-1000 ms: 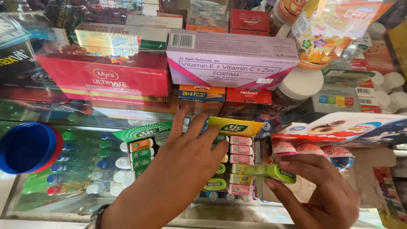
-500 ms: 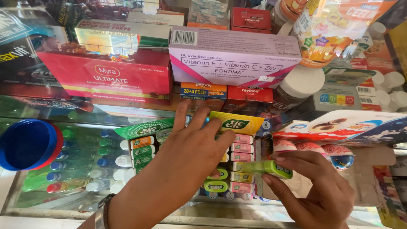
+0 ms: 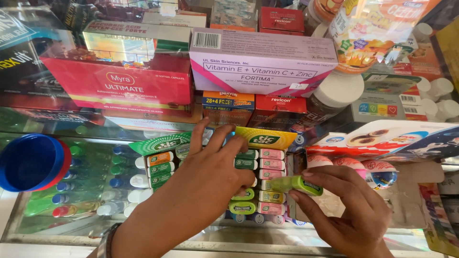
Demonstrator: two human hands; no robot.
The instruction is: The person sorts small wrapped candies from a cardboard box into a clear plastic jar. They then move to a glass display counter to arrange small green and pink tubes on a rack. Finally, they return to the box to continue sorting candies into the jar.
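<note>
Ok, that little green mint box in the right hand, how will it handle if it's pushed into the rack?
The green mint box looks like small hard plastic, so probably stiff and light. The right hand pinches it by the fingertips, which suggests little weight. Its glossy, rounded shell may be slippery. Lying flat, it likely slides rather than rolls among the stacked mint boxes.

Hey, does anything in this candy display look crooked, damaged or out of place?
Nothing looks damaged or spilled. The one piece out of the rows is the small green mint box, pinched in the right hand beside the mint display rack. The left hand lies over the rack. The white and pink vitamin box above sits slightly askew on its stack.
</note>
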